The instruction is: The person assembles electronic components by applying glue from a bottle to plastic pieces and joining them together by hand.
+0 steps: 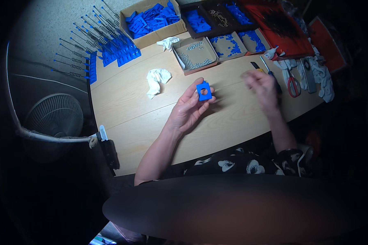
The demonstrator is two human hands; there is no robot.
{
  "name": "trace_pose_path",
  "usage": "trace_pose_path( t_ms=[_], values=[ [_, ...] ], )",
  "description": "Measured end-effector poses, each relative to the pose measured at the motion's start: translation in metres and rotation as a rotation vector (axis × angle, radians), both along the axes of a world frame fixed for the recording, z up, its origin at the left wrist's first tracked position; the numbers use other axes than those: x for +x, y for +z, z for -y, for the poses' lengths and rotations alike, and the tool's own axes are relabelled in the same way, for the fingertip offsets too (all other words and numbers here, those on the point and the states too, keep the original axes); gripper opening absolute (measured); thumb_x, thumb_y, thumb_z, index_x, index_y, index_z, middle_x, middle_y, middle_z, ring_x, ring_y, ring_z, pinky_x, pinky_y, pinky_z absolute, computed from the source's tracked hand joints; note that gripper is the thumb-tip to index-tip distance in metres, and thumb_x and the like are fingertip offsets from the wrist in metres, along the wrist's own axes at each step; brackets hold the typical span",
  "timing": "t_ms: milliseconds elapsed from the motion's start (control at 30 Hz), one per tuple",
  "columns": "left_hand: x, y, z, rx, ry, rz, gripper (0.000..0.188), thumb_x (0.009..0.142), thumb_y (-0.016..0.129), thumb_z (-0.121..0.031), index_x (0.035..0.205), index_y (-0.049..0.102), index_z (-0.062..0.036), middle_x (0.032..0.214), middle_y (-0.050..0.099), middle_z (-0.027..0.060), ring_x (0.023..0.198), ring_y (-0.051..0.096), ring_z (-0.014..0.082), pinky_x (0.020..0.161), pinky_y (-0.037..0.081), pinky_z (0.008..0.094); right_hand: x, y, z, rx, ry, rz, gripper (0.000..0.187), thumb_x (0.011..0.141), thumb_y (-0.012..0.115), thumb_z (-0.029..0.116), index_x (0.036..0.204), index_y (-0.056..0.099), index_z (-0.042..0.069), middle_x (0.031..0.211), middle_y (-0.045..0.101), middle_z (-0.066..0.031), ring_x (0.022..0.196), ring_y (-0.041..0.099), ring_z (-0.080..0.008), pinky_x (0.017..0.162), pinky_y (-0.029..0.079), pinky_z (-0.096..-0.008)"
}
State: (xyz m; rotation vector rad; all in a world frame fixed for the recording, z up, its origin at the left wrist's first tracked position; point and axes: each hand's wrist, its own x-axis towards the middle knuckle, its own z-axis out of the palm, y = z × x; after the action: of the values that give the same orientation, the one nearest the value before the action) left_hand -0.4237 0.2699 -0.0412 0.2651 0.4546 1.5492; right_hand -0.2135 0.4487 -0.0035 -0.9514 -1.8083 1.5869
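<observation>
The left hand (188, 108) pinches a small blue plastic plate (203, 90) between thumb and fingertips (198, 81), the fingers curled close round its edges. The plate is flat, squarish and matt, with a round hole through its middle, and it is held just above the wooden table (122, 102). To the right of the plate the right hand (262, 87) is blurred, fingers loosely spread over the tabletop; whether it grips anything cannot be told.

Just past the right hand lie a blue-handled screwdriver (269, 70) and red-handled scissors (292, 83). To the left of the plate sits a crumpled white cloth (157, 79), soft and creased. Beyond the plate stands a shallow cardboard tray of small shiny metal balls (195, 55), and beside it trays of little blue round pieces (231, 45). Farther back-left, a brown cardboard box (151, 20) is heaped with more blue plastic parts, and rows of blue pieces with thin sprung rods (98, 49) line the table's far left edge.

The table is pale, smooth-grained wood with a curved edge. Left of it, on the dim floor, stands a fan with a round wire grille (55, 114).
</observation>
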Motion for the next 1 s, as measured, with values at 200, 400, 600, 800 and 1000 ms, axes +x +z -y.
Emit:
trace_pose_path(
  t_ms=[200, 400, 600, 800, 1000],
  values=[
    [0.009, 0.007, 0.012, -0.009, 0.004, -0.032, 0.054, 0.097, 0.058, -0.017, 0.146, 0.037, -0.0104, 0.129, 0.054, 0.0132, 0.113, 0.060, 0.0254, 0.093, 0.053, 0.0288, -0.037, 0.007, 0.051, -0.229, 0.300, -0.094, 0.028, 0.092, 0.067, 0.023, 0.104, 0.070, -0.003, 0.077, 0.064, 0.0012, 0.064, 0.049, -0.0007, 0.055, 0.038, -0.0165],
    [0.013, 0.011, 0.026, -0.032, -0.032, -0.069, 0.052, 0.097, 0.058, -0.014, 0.144, 0.038, -0.0067, 0.128, 0.054, 0.0120, 0.111, 0.062, 0.0239, 0.093, 0.054, 0.0279, -0.038, 0.002, 0.069, -0.390, 0.295, -0.103, 0.023, 0.090, 0.069, 0.021, 0.097, 0.071, -0.001, 0.068, 0.060, 0.0025, 0.055, 0.046, -0.0006, 0.047, 0.033, -0.0156],
    [0.029, 0.021, 0.028, -0.082, -0.109, -0.384, 0.055, 0.093, 0.064, -0.012, 0.143, 0.041, -0.0048, 0.125, 0.057, 0.0112, 0.111, 0.062, 0.0213, 0.094, 0.054, 0.0301, -0.010, 0.000, 0.075, -0.506, 0.224, -0.173, 0.018, 0.088, 0.071, 0.016, 0.088, 0.068, -0.003, 0.067, 0.060, 0.0009, 0.053, 0.046, -0.0011, 0.047, 0.033, -0.0162],
    [0.069, 0.025, 0.021, -0.098, 0.116, -1.129, 0.048, 0.079, 0.079, -0.006, 0.121, 0.055, 0.0002, 0.109, 0.067, 0.0109, 0.099, 0.068, 0.0194, 0.086, 0.057, 0.0334, 0.030, -0.013, 0.065, -0.494, 0.245, -0.124, 0.015, 0.088, 0.069, 0.012, 0.089, 0.067, -0.003, 0.071, 0.060, -0.0005, 0.054, 0.045, -0.0023, 0.049, 0.034, -0.0168],
    [0.090, 0.047, 0.010, 0.039, 0.311, -1.708, 0.046, 0.072, 0.083, -0.008, 0.113, 0.062, -0.0002, 0.106, 0.069, 0.0126, 0.094, 0.070, 0.0215, 0.082, 0.058, 0.0329, 0.044, -0.010, 0.056, -0.439, 0.259, -0.175, 0.018, 0.086, 0.071, 0.013, 0.089, 0.068, -0.005, 0.066, 0.059, 0.0010, 0.052, 0.044, -0.0019, 0.046, 0.032, -0.0173]
  ],
)
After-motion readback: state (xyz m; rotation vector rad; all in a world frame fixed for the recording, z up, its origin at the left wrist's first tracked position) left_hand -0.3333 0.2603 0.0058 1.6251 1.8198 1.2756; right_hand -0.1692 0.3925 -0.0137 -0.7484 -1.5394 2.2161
